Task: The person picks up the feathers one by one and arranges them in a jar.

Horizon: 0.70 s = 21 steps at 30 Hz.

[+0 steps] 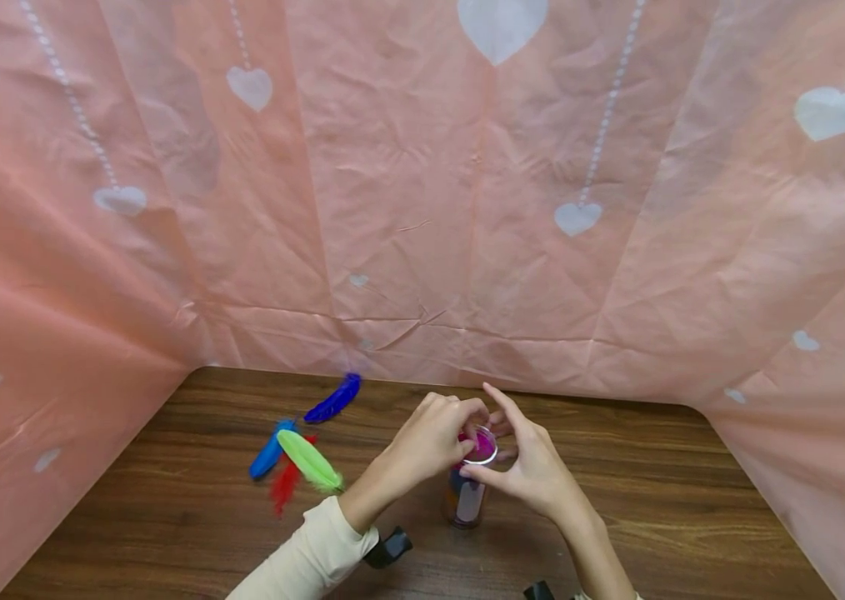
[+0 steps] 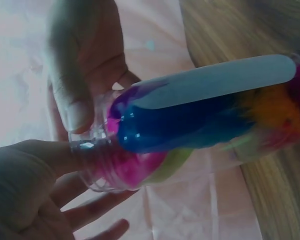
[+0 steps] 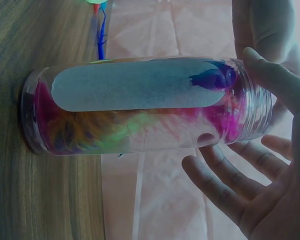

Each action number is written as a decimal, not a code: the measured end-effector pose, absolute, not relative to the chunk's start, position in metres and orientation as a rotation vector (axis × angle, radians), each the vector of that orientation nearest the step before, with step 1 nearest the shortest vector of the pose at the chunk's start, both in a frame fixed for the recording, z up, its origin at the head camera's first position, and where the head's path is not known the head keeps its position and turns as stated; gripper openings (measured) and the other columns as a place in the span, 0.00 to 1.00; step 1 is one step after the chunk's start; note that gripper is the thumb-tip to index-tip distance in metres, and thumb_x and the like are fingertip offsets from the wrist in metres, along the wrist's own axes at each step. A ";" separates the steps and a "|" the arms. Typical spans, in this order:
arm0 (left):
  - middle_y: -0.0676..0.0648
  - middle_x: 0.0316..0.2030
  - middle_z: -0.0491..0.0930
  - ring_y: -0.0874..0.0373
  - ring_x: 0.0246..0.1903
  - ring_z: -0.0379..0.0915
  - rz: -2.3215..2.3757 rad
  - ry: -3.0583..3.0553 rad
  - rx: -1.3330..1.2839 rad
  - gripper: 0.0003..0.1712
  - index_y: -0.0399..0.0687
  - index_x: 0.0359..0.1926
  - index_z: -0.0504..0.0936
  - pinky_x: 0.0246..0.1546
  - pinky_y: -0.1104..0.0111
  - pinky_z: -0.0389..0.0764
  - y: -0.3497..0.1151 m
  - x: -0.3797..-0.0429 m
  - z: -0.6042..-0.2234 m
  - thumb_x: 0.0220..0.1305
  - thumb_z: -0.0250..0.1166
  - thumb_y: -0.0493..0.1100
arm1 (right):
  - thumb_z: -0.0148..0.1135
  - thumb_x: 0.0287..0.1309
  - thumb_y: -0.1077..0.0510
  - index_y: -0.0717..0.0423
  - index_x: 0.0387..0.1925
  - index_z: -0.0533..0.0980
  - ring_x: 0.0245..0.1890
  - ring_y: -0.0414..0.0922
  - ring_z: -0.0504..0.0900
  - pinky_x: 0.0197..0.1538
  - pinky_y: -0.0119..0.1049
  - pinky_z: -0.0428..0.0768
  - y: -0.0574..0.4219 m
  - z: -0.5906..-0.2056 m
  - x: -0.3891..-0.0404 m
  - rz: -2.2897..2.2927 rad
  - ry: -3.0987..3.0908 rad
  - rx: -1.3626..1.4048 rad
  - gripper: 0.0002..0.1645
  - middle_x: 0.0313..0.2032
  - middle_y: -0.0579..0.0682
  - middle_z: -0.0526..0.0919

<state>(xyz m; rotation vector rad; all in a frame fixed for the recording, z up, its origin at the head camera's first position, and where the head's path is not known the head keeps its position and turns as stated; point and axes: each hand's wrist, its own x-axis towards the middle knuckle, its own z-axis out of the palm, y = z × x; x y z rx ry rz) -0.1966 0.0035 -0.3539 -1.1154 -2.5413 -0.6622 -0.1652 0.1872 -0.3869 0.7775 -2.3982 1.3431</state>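
Observation:
A tall clear jar [image 3: 165,130] with a pale label [image 3: 140,87] stands upright on the table. Through its wall show blue, orange, green and magenta feathers. A magenta feather [image 1: 481,447] fills the mouth. My left hand [image 1: 430,437] is bent over the rim, its thumb and a finger reaching into the mouth. Whether they pinch the feather is hidden. My right hand [image 1: 538,467] is spread around the neck, thumb on the near side and fingers behind. In the right wrist view its fingers [image 3: 225,172] are splayed, some touching the jar, others apart.
Left of the jar lie loose feathers: a dark blue one [image 1: 334,400], a light blue one [image 1: 271,452], a lime green one [image 1: 310,461] and a red one [image 1: 286,485] partly under it. A pink curtain [image 1: 422,250] with hearts encloses the wooden table [image 1: 655,500].

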 end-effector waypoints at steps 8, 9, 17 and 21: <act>0.48 0.31 0.90 0.65 0.29 0.85 -0.997 -2.591 -1.317 0.18 0.40 0.51 0.80 0.29 0.78 0.77 -0.006 -0.201 -0.351 0.61 0.71 0.27 | 0.86 0.42 0.63 0.57 0.78 0.59 0.46 0.55 0.86 0.39 0.32 0.88 0.188 -0.387 -0.165 1.342 -2.400 0.796 0.63 0.48 0.59 0.85; 0.47 0.31 0.90 0.64 0.30 0.85 -1.026 -2.579 -1.329 0.18 0.38 0.52 0.80 0.28 0.79 0.77 -0.007 -0.201 -0.351 0.62 0.70 0.27 | 0.86 0.42 0.63 0.57 0.78 0.59 0.46 0.55 0.86 0.39 0.32 0.88 0.188 -0.387 -0.165 1.340 -2.401 0.796 0.63 0.49 0.59 0.85; 0.47 0.29 0.87 0.62 0.26 0.81 -1.112 -2.480 -1.190 0.16 0.37 0.49 0.82 0.24 0.78 0.74 -0.012 -0.200 -0.351 0.61 0.73 0.29 | 0.86 0.42 0.63 0.57 0.78 0.59 0.44 0.54 0.87 0.39 0.33 0.88 0.188 -0.386 -0.164 1.338 -2.397 0.792 0.64 0.48 0.57 0.85; 0.49 0.30 0.82 0.56 0.27 0.78 -1.067 -2.408 -1.044 0.15 0.40 0.45 0.84 0.25 0.75 0.73 -0.011 -0.200 -0.350 0.57 0.77 0.33 | 0.86 0.42 0.62 0.57 0.77 0.60 0.43 0.54 0.87 0.38 0.33 0.88 0.188 -0.387 -0.165 1.321 -2.385 0.794 0.63 0.48 0.58 0.85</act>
